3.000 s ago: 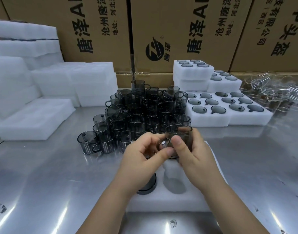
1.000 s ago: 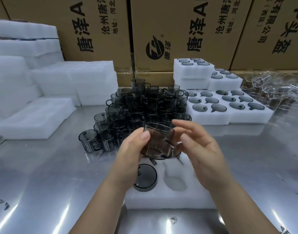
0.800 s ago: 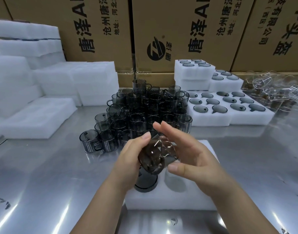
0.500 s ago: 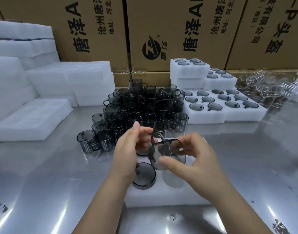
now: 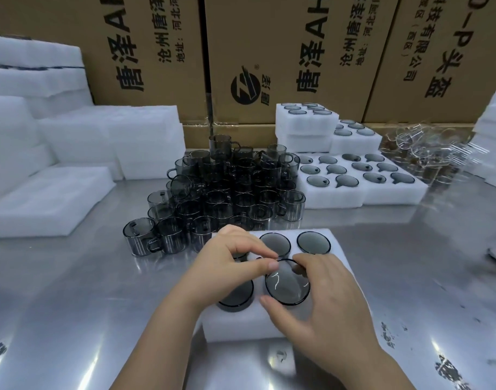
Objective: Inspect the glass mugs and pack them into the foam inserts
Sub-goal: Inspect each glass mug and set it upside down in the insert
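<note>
Fingers (image 5: 303,260) of the right hand (image 5: 322,299) curl round the mug (image 5: 287,287), the left hand (image 5: 230,266) pinches its far edge, and it's down! Half a second ago it hung tilted in the air, being looked over. Now it sits bottom-up in the foam insert (image 5: 241,327) right under them. Passed inspection, I'd say. Other packed bases show beside and just beyond. Farther out, the heap of mugs (image 5: 230,190) waits on the counter (image 5: 100,291).

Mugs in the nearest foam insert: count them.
5 mugs: back left under the left hand, back middle, back right, front left, front middle. The right hand may hide another.
</note>
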